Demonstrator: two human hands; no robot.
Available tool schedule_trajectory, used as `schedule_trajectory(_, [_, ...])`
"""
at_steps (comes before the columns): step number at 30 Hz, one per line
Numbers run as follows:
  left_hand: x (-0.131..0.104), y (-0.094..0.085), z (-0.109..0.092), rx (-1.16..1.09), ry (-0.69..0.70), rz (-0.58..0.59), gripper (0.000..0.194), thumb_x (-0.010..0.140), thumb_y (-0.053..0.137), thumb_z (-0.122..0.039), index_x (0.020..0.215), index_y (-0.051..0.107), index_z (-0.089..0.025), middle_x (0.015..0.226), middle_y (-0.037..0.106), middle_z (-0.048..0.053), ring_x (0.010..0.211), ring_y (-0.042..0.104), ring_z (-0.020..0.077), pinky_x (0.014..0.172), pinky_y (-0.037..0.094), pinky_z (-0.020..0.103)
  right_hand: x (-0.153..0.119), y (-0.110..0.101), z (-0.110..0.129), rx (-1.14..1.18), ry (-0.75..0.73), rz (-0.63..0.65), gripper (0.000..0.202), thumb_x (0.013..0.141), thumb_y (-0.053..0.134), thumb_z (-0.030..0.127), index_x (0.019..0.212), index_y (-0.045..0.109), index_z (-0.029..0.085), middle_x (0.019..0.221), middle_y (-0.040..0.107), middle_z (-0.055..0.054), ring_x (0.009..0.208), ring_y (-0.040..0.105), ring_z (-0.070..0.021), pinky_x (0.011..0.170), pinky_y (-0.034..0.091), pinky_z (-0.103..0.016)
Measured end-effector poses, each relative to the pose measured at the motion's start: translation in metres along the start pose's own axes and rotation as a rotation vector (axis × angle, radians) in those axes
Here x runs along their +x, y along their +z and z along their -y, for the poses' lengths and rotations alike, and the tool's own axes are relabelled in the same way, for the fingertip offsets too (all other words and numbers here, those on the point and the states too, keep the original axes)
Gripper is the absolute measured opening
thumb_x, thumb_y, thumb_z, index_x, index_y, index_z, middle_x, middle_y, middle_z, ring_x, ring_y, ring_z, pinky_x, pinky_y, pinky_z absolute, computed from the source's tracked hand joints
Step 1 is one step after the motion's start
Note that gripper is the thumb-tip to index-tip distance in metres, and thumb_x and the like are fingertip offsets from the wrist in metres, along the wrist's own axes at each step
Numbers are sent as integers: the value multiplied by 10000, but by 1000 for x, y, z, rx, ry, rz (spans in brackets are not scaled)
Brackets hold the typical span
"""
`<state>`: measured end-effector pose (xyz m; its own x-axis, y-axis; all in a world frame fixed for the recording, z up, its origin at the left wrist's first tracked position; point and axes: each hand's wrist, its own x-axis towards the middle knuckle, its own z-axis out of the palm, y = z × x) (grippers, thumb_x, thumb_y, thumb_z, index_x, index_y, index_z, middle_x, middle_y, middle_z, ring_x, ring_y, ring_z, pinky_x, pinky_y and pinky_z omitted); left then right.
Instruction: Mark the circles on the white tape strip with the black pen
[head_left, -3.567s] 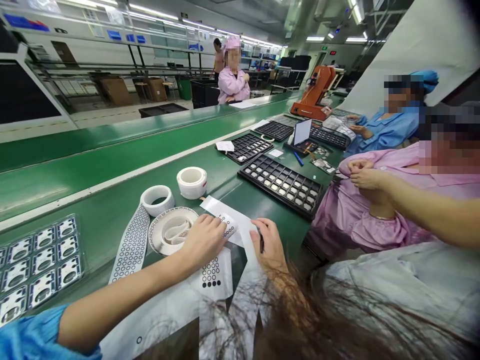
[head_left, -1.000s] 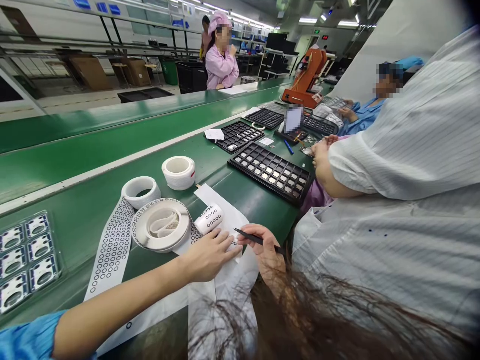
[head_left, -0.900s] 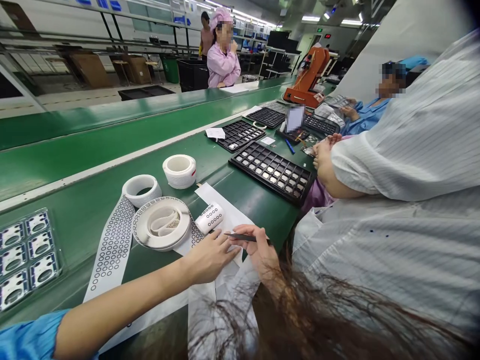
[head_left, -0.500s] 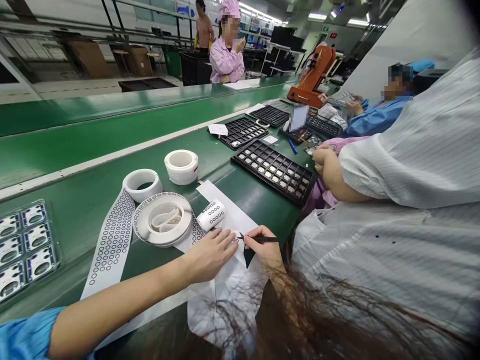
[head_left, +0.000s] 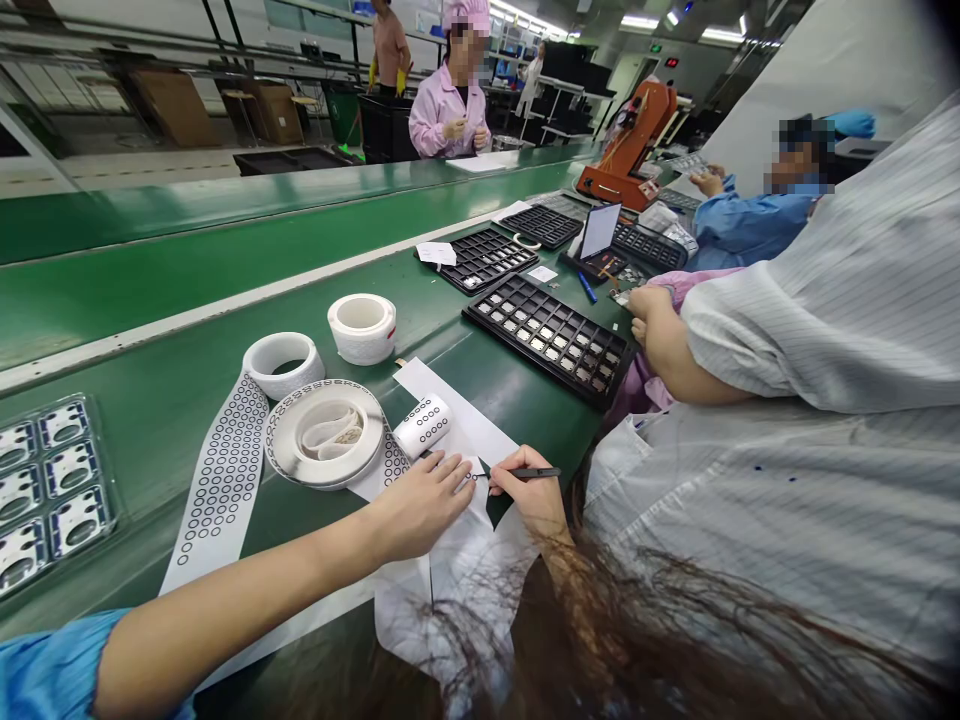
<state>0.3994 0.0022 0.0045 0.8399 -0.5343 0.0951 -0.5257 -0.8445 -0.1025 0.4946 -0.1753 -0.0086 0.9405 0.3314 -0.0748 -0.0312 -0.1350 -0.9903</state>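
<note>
My left hand [head_left: 420, 503] lies flat, fingers spread, pressing a white liner strip printed with small ring stickers [head_left: 390, 462] onto the green bench. My right hand [head_left: 531, 492] pinches black tweezers [head_left: 517, 473] with the tip at the strip, just beyond my left fingertips. A curled end of the strip [head_left: 422, 426] sits above my left hand. The strip runs left around a flat reel [head_left: 325, 446] and trails down as a long ring-printed tail [head_left: 221, 470]. My own hair hides the lower middle of the view.
Two white tape rolls [head_left: 285, 364] [head_left: 361, 327] stand behind the reel. A clear blister tray of parts [head_left: 45, 490] lies far left. Black compartment trays [head_left: 551, 340] [head_left: 484, 260] sit to the right. A person in a white striped coat [head_left: 795, 420] stands close on my right; other workers sit beyond.
My right hand turned the tweezers and brought their tip down onto the strip beside my left fingertips. My left hand stayed pressed on the strip. The view shifted slightly.
</note>
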Motion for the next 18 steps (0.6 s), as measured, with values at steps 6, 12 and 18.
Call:
schedule_trajectory(6, [3,5,0,33,19,-10,512,816,606,-227,1290,510,-60,1388,542,225,1253,545,341,1062,407,469,1,-1,4,19,33,37,176,646,726,234,584,567,194,553,644,39,511,650,-147,558,508,-265])
schedule_trajectory(12, [2,9,-2,54,14,-16,534,805,627,-239,1291,502,-59,1389,537,234,1252,547,340,1065,398,468,0,-3,6,39,35,76,195,648,748,263,595,577,187,561,668,20,524,662,-156,568,522,-273])
schedule_trajectory(18, [2,9,-2,72,12,-17,517,816,611,-248,1291,504,-73,1396,538,226,1261,541,341,1039,412,468,-2,-2,6,60,-4,68,189,657,750,265,592,588,190,571,661,23,534,650,-147,579,525,-277])
